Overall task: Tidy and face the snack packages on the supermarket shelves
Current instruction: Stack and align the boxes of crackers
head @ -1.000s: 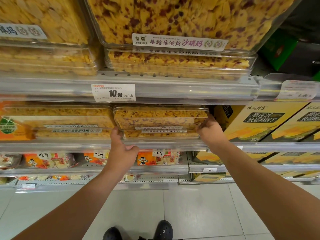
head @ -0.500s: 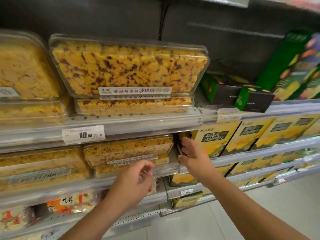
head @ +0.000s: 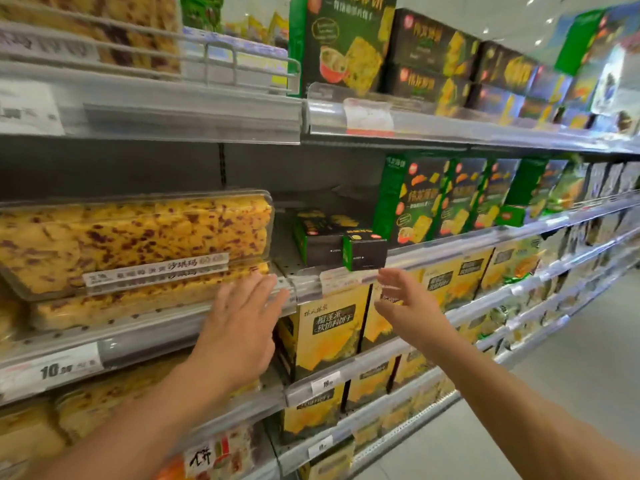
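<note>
Clear plastic trays of yellow cranberry sachima (head: 138, 233) are stacked on the middle shelf at the left. Right of them two small black-and-green boxes (head: 337, 242) lie flat near the shelf front. My left hand (head: 242, 327) hovers with straight fingers in front of the shelf rail, just below the trays' right end, holding nothing. My right hand (head: 405, 306) is raised with spread fingers just under the flat boxes, in front of the yellow durian biscuit boxes (head: 329, 327), and is empty too.
Upright green cracker boxes (head: 433, 199) fill the middle shelf further right. Dark cracker boxes (head: 429, 60) stand on the shelf above. A price tag (head: 69, 367) reading 10.90 hangs on the rail. Grey tiled floor (head: 571, 393) runs along the aisle at the right.
My view has swung up and to the right. Both hands have left the lower sachima tray and risen to the middle shelf's rail, open.
</note>
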A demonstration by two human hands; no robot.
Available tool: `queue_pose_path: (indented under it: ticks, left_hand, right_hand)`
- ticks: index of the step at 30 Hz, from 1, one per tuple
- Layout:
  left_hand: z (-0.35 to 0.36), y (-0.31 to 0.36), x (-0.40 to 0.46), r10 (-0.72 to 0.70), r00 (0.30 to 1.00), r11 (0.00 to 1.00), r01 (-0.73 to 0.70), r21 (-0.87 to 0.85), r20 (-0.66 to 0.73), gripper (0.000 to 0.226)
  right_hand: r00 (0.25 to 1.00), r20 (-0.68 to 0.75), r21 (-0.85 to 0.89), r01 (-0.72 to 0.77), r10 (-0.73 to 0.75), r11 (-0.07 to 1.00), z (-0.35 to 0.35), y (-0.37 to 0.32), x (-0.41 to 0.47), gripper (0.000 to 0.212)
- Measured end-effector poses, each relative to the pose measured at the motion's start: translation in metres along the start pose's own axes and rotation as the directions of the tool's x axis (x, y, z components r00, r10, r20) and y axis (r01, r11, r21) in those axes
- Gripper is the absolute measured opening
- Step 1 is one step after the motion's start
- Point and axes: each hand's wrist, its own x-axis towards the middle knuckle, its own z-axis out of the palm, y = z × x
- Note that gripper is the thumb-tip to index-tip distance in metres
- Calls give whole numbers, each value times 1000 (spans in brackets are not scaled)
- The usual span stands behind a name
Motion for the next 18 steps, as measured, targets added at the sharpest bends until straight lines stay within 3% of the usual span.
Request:
queue_pose_path:
  ticks: [3, 6, 10, 14, 18]
  left_hand:
    - [-4, 24, 13, -111, 994, 992, 111, 65, -6, 70]
    - [-12, 48, 32, -194, 975, 977, 202, 62, -109, 62]
    - [-20, 86, 66, -290, 934, 957, 278, -86, -210, 69]
    - [-31, 117, 89, -241, 903, 970, 220, -100, -356, 88]
    - [-32, 132, 107, -200, 933, 976, 218, 28, -301, 88]
  right_hand:
    - [1000, 22, -3, -21, 21, 1000, -15, 28, 24, 49]
    - [999, 23, -83, 39, -37, 996, -29, 49, 58, 53]
    - [953, 112, -299, 304, -283, 905, -40, 67, 104, 69]
    - [880, 284, -304, 460, -382, 834, -41, 77, 127, 74]
    - [831, 331, -325, 545, -448, 773, -40, 82, 130, 70]
